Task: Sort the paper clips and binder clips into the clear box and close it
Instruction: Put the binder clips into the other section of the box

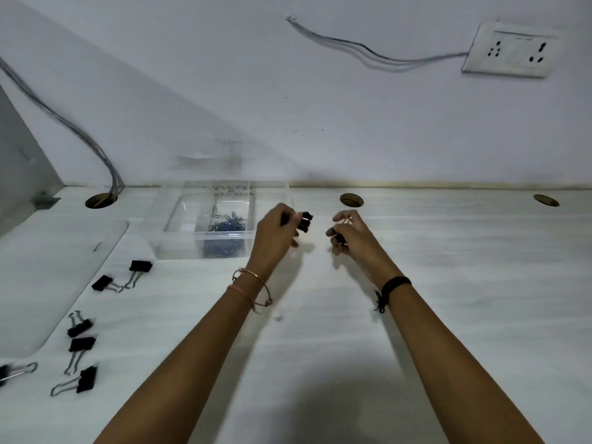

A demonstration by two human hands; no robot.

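The clear box (pixel 179 225) stands open at the back of the white desk, with a heap of blue paper clips (pixel 228 225) in its right compartment. My left hand (pixel 277 233) is raised just right of the box and pinches black binder clips (pixel 305 221). A little further right, my right hand (pixel 347 230) curls round another black binder clip (pixel 340 239), mostly hidden by the fingers. Several black binder clips (pixel 140 266) lie loose on the desk at the left, down to one (pixel 86 379) near the front.
The clear lid (pixel 48 283) lies flat left of the box. Cable holes (pixel 351 200) are cut in the desk along the wall, one with cables (pixel 80 133) running into it. A wall socket (pixel 512 52) sits at the upper right.
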